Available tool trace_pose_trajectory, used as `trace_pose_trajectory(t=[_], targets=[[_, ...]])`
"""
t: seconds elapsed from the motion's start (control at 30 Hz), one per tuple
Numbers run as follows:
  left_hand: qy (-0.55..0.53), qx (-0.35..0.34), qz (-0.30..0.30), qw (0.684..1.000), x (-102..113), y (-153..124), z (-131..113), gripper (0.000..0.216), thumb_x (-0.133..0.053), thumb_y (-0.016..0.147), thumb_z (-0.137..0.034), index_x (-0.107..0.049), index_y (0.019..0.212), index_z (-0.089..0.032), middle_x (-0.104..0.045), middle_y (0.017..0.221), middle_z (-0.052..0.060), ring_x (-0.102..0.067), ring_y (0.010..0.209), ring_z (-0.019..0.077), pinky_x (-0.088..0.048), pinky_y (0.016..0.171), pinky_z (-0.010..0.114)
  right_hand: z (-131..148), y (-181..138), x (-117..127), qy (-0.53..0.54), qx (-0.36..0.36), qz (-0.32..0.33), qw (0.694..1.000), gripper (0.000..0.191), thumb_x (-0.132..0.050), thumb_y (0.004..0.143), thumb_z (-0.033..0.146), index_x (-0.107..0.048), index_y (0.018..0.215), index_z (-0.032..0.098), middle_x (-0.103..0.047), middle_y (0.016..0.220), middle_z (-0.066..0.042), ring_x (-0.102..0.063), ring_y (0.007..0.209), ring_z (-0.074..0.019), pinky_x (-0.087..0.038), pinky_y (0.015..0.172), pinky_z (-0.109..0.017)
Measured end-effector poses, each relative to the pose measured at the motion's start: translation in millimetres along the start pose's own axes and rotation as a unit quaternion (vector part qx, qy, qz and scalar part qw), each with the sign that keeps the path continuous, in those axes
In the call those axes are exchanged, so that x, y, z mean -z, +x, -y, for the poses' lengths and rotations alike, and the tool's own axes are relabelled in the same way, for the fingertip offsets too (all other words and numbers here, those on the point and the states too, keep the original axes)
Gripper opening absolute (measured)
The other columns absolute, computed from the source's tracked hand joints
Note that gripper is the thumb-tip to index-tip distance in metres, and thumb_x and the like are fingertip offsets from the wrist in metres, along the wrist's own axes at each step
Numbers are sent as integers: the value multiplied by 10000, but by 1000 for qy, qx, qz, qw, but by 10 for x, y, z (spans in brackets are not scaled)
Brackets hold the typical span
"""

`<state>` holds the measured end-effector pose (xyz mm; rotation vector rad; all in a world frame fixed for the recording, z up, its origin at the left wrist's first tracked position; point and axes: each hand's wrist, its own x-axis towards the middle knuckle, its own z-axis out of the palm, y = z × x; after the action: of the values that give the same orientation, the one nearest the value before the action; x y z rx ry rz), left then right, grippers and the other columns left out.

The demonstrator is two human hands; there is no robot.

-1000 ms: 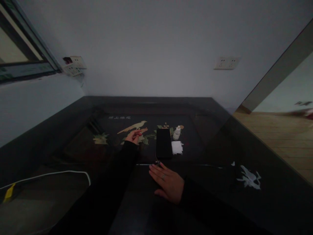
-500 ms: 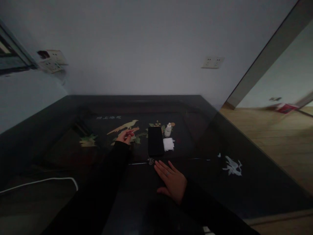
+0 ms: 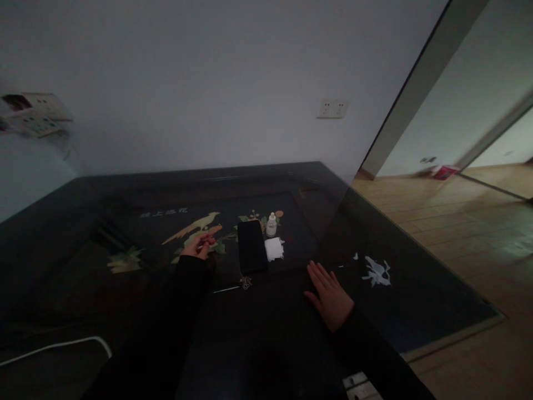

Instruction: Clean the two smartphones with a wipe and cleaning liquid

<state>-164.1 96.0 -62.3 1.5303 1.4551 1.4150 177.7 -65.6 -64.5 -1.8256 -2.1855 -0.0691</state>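
My left hand [image 3: 199, 245] is stretched far out over the dark table [image 3: 125, 311], fingers pinched on a small pink-tipped thing that I cannot make out. It rests beside the painted bird design [image 3: 195, 225]. Just right of it lies a black phone [image 3: 251, 246], with a white folded cloth [image 3: 274, 249] and a small white bottle [image 3: 271, 224] next to it. My right hand [image 3: 331, 295] lies flat on the table, fingers spread, holding nothing. A small metal ornament [image 3: 245, 283] lies between my hands, below the phone.
A white cable [image 3: 58, 345] runs along the table's near left. A white painted motif [image 3: 375, 271] marks the table's right side. The table's right edge drops to a wooden floor [image 3: 449, 233]. Wall sockets [image 3: 332, 108] sit on the back wall.
My right hand slid right, away from the ornament below the phone. My left hand stayed pinched by the bird design. The view swung right, showing more floor.
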Motion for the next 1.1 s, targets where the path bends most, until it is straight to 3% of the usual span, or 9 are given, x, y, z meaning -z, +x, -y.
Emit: trace_pose_trajectory(t=[0.2,0.37,0.5,0.57,0.63,0.77,0.83,0.93,1.1], targets=[[9,4,14,1000,39,10,-74,300,-519,688,-298,-591,941,-154,-620,753,72,-599,745,200,-480,642,311,-789,-156,5,-50,-97,-92,990,571,-273,864,471,-468,1208,59,-489,1239,-214,-444,1170,-306,-420,898,-471],[4,4,8,1000,27,-7,-125,276,-523,689,-303,-602,909,-155,-611,720,54,-607,736,205,-479,643,318,-939,-176,378,-57,-114,-146,981,389,-310,861,244,-484,1208,211,-561,1193,-71,-589,977,-207,-503,688,-314],[-3,6,-12,1000,-2,-22,-129,287,-500,706,-342,-590,913,-166,-608,729,53,-606,731,194,-472,658,319,-1047,-84,553,-68,-152,-209,964,270,-399,820,284,-647,882,196,-657,915,-71,-617,762,-195,-464,597,-286],[1,5,-10,1000,-17,-37,-135,276,-493,707,-348,-588,901,-175,-612,735,59,-604,736,200,-474,653,321,-1116,-38,557,-84,-174,-197,961,264,-428,807,320,-657,829,192,-664,804,-73,-609,669,-195,-453,604,-307],[9,6,-4,1000,-56,-83,-150,272,-483,713,-345,-581,908,-183,-619,752,68,-602,752,207,-478,654,329,-1135,8,543,-111,-171,-173,963,275,-421,816,313,-657,898,200,-671,722,-69,-609,638,-206,-432,753,-396],[47,-33,40,998,-245,-284,-205,387,-423,753,-365,-512,1071,-164,-606,981,118,-580,907,217,-473,762,370,-824,195,528,-86,-73,-180,977,324,-367,840,260,-594,1066,206,-677,906,-98,-610,856,-264,-146,966,-626],[119,-105,82,984,-353,-390,-239,508,-434,748,-398,-439,1190,-150,-545,1136,138,-505,1072,228,-387,922,405,-480,370,502,14,3,-156,988,326,-351,856,254,-565,1099,216,-640,1043,-84,-585,948,-232,-272,965,-551],[248,-140,144,948,-441,-481,-282,810,-531,657,-502,-286,1324,-112,-398,1318,181,-340,1238,288,-250,1022,458,101,719,392,146,106,-77,981,341,-358,863,232,-531,1155,203,-615,1090,-74,-552,1005,-185,-441,876,-371],[355,-144,214,899,-419,-482,-350,1107,-589,535,-610,-104,1383,-90,-209,1427,192,-202,1308,315,-156,1046,509,642,1283,88,106,96,3,990,357,-389,844,184,-533,1163,112,-603,1054,-117,-532,978,-212,-432,880,-346]])
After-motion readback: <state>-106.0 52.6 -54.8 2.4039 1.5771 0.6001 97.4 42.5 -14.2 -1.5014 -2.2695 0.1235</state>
